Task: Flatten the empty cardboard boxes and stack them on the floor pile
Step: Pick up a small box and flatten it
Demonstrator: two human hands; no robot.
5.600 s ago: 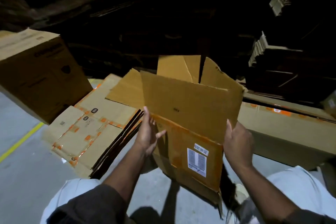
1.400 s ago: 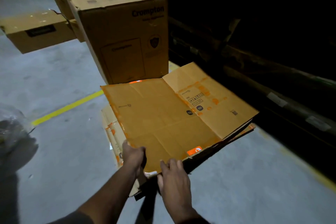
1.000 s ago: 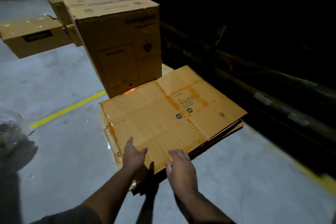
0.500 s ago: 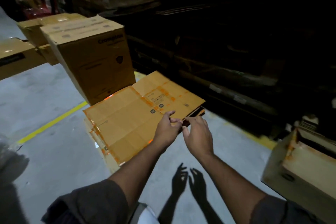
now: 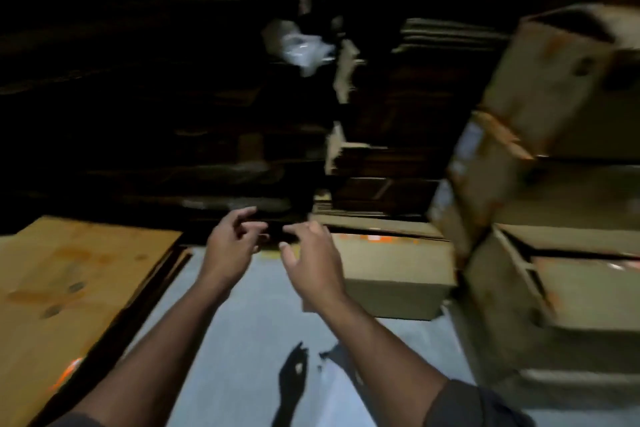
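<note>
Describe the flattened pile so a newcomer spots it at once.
Start at the grey floor and look to the left edge of the view. The flattened pile lies there: flat orange-brown sheets with dark layered edges, unlike the upright boxes stacked right.

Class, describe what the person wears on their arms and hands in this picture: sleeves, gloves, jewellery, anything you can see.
Both hands are bare: no gloves, rings or watch show on the left hand or the right hand. The forearms are uncovered. Dark grey short sleeves end near the elbows. The picture is blurred, so finer details cannot be told.
</note>
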